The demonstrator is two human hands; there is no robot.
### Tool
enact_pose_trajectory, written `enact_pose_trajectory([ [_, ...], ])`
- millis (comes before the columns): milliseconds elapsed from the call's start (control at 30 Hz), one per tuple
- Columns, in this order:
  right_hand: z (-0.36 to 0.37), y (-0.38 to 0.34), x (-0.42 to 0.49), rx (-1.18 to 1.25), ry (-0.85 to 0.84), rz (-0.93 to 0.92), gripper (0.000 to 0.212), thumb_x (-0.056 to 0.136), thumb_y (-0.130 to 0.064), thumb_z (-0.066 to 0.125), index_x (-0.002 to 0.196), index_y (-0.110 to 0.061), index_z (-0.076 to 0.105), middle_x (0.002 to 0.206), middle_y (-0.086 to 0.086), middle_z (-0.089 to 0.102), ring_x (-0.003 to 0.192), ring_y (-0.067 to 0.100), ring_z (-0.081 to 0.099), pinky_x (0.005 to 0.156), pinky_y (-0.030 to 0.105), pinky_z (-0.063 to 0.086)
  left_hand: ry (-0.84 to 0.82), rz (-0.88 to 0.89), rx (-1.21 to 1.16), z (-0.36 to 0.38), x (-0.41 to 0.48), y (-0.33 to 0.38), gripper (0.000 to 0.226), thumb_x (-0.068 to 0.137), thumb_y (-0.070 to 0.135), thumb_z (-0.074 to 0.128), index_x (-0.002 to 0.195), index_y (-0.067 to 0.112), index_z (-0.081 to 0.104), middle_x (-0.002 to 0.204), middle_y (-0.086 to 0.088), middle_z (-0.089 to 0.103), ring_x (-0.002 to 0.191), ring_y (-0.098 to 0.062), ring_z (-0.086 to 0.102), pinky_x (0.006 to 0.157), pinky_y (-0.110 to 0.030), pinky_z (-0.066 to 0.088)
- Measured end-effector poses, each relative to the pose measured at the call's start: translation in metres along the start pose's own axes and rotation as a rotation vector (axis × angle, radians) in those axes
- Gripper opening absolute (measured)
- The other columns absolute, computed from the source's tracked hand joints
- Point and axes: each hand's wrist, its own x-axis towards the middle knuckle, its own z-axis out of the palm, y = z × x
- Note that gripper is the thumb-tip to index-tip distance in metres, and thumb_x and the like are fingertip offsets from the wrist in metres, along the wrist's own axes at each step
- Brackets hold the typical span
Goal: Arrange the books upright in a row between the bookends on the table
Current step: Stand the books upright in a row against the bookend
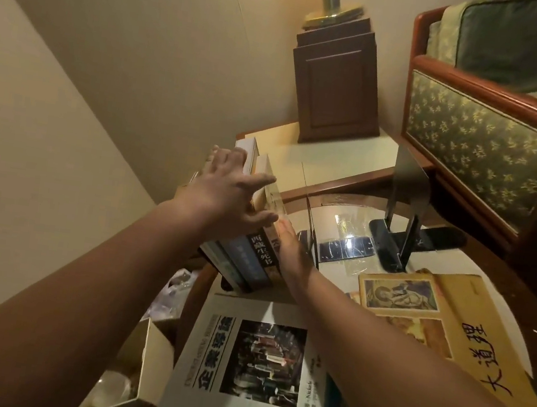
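Several books (254, 263) stand upright in a row at the table's left edge, spines toward me. My left hand (227, 194) rests spread over their tops, fingers apart. My right hand (291, 250) lies flat against the right side of the row, next to a thin dark bookend (310, 236). A second black bookend (410, 194) stands apart to the right. A white book with a photo cover (249, 364) lies flat near me. A yellow book with an icon picture (400, 294) lies flat at the right.
A large yellow envelope (480, 350) with black writing lies at the right on the glass-topped round table (343, 220). Behind it are a side table (334, 160) with a brown lamp base (335, 85) and a green armchair (480, 139). A cardboard box (135, 377) sits lower left.
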Motion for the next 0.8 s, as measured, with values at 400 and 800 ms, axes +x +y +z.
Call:
enact_pose_trajectory([
  [400, 0.001, 0.007, -0.002, 0.09, -0.136, -0.043, 0.051, 0.112, -0.043, 0.024, 0.16, -0.028, 0.019, 0.143, 0.011, 0.048, 0.108, 0.012, 0.058, 0.071, 0.022, 0.051, -0.032, 0.075, -0.09, -0.001, 0.002, 0.005, 0.068, 0.087, 0.051, 0.07, 0.131, 0.001, 0.059, 0.154, -0.013, 0.044, 0.152, -0.032, 0.021, 0.119, -0.034, 0.008],
  [800, 0.0, 0.003, -0.004, -0.026, -0.079, -0.022, 0.059, 0.108, -0.049, 0.022, 0.162, -0.024, 0.017, 0.152, 0.016, 0.041, 0.109, 0.016, 0.05, 0.076, 0.026, 0.043, 0.048, -0.011, -0.03, 0.015, 0.003, 0.016, 0.08, 0.08, 0.061, 0.072, 0.136, 0.005, 0.056, 0.147, -0.014, 0.052, 0.151, -0.036, 0.024, 0.126, -0.048, 0.017],
])
